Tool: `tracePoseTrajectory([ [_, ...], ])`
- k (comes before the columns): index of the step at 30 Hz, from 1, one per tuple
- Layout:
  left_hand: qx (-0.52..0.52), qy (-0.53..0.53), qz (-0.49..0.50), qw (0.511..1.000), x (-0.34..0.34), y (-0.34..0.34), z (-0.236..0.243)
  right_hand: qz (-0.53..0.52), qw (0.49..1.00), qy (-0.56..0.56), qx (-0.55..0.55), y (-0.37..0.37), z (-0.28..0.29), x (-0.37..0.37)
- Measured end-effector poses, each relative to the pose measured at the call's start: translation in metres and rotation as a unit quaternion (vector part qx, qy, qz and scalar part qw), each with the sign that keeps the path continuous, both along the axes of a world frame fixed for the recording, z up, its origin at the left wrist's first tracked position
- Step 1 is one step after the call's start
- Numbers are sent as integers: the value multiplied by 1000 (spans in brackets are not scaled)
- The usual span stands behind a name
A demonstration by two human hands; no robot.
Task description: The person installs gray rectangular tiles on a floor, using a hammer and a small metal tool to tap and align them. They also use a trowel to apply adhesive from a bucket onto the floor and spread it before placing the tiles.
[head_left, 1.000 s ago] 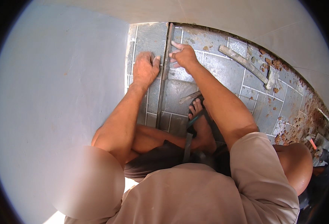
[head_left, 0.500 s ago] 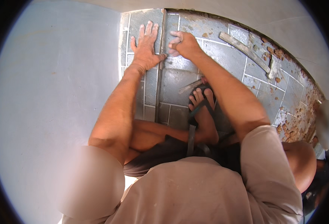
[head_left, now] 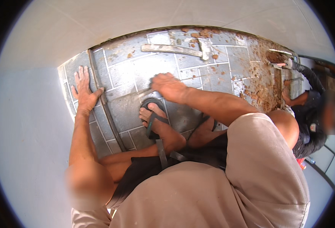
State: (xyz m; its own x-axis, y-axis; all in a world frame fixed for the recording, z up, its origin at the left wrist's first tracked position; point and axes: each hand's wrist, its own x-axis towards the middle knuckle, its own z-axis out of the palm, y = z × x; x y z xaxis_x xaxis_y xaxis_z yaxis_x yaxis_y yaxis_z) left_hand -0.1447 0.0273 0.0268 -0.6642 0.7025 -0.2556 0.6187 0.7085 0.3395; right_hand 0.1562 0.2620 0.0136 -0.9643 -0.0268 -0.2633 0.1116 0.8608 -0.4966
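Observation:
My left hand [head_left: 84, 90] lies flat with fingers spread on a grey floor tile beside the corner of the wall. Its thumb reaches across to a long, narrow, dark strip [head_left: 106, 104] running along the floor. Over the tiles in front of my foot, my right hand [head_left: 170, 87] is closed around the handle end of a flat-bladed tool [head_left: 144, 92]. The slim blade points left from the fist; the fingers hide the handle. Beyond the right hand lies a hammer [head_left: 171, 49] with a pale wooden handle and a mortar-crusted head.
Grey floor tiles [head_left: 118, 74] with pale joints meet a plain wall [head_left: 27, 125] at left. Brown soil crumbs [head_left: 260, 89] spread along the right side. At far right, a co-worker's gloved hand [head_left: 287, 64] works low by the soil. My sandalled foot [head_left: 152, 114] stands near the tool.
My right hand has left the strip, drawn back toward my foot and closed on the flat-bladed tool lying there. The left hand stays flat. The view has swung right, bringing the co-worker in.

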Motion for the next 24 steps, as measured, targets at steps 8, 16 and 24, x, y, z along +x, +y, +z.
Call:
tracePoseTrajectory([
  [8,0,16,1,1000,-2,-4,-5,-550,744,-149,348,152,-58,188],
  [16,-29,14,-1,999,2,-7,3,-664,618,-83,413,200,-36,222],
  [24,-58,46,2,997,7,2,0,-198,949,-17,245,138,-9,64],
])
